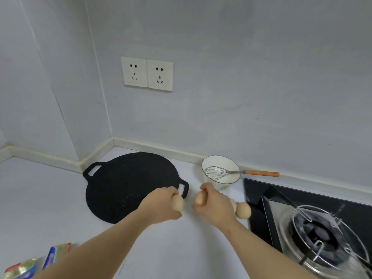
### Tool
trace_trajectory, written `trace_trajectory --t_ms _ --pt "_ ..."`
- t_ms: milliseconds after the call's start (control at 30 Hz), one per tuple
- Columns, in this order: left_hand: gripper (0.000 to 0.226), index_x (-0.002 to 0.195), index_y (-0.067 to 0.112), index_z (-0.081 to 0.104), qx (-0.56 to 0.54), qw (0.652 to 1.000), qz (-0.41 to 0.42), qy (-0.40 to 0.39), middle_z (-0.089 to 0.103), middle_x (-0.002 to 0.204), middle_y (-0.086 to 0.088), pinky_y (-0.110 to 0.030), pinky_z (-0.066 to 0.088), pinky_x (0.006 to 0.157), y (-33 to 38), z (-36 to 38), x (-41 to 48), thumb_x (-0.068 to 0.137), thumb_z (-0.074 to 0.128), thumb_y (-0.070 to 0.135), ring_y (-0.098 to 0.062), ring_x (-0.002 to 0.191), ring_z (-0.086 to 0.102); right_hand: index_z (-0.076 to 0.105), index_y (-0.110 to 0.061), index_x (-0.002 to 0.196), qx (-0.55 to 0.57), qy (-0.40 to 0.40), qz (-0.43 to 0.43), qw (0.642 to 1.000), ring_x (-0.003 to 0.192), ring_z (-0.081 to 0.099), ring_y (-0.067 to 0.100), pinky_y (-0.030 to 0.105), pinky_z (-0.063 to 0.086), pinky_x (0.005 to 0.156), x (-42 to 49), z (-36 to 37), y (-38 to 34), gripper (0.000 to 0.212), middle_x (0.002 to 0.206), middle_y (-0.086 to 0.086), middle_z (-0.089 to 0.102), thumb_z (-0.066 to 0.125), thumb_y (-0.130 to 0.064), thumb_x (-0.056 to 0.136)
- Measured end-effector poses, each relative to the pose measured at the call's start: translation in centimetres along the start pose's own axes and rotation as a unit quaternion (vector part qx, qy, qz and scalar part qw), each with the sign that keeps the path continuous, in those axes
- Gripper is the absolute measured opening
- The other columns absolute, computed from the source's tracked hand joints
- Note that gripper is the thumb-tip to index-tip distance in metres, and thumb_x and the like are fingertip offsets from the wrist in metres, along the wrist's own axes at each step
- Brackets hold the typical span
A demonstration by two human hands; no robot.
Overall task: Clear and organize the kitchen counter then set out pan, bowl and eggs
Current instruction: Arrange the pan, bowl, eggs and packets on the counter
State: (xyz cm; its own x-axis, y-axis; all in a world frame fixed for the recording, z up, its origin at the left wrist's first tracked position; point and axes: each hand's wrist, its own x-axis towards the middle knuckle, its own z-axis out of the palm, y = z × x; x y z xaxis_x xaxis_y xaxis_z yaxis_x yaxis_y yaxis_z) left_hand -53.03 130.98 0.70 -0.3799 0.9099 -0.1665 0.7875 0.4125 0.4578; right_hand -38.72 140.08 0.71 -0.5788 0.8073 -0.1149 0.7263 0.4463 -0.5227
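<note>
Your left hand (161,204) has its fingers wrapped round the first egg (177,203) at the centre of the frame, just over the near handle of the pan (128,186). Your right hand (216,204) holds the second egg (199,198) in curled fingers and thumb, just beside the first, with a small gap between the two shells.

To the right of that hand a loose egg (243,210) lies on the counter (50,198), close to the dark edge of the stove (322,234). Another pale shape half hidden behind your knuckles looks like one more egg. The bowl (217,162), with a whisk (259,173) leaning in it, stands against the wall above your right hand.

The pan and bowl look set out, so you are probably on the eggs.

- Put them down one at a time, not both together.
- Lower each egg on its side until the shell touches the counter, and only then loosen your fingers.
- Aim for the bare strip between the pan handle and the loose egg.
- An egg will roll on this smooth top, so nestle each one gently against its neighbour, without a knock.
- Grip lightly, because a squeeze or a clash of the two shells could crack them.
</note>
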Motion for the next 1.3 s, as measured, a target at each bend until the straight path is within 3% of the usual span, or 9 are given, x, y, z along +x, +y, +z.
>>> trace_trajectory --t_ms 300,567,1300 --pt "0.052 0.116 0.024 0.052 0.023 0.999 0.028 -0.006 0.058 0.108 0.004 -0.025 0.042 0.08 3.5 2.3 4.7 0.071 0.072 0.038 -0.014 0.108 0.047 0.04 -0.024 0.13 -0.023 0.023 -0.001 0.999 0.111 0.052 0.027 0.03 0.041 0.086 2.7 -0.8 4.5 0.051 0.119 -0.002 0.061 0.057 -0.036 0.084" --pt "0.055 0.121 0.025 0.05 0.062 0.997 0.047 -0.022 0.056 0.114 -0.002 -0.023 0.036 0.08 4.4 3.5 6.7 0.072 0.071 0.039 -0.018 0.113 0.046 0.048 -0.02 0.118 -0.057 0.048 -0.001 0.997 0.106 0.053 0.027 0.031 0.037 0.087 3.7 -0.4 5.8 0.041 0.109 0.005 0.063 0.057 -0.036 0.081" --pt "0.061 0.128 0.029 0.046 0.092 0.994 0.043 -0.047 0.051 0.12 -0.005 -0.027 0.033 0.092 4.4 5.1 8.8 0.074 0.067 0.048 -0.02 0.116 0.045 0.048 -0.023 0.121 -0.029 -0.001 -0.004 1.0 0.109 0.051 0.022 0.031 0.039 0.09 4.8 0.2 7.1 0.047 0.113 0.001 0.062 0.063 -0.036 0.078"
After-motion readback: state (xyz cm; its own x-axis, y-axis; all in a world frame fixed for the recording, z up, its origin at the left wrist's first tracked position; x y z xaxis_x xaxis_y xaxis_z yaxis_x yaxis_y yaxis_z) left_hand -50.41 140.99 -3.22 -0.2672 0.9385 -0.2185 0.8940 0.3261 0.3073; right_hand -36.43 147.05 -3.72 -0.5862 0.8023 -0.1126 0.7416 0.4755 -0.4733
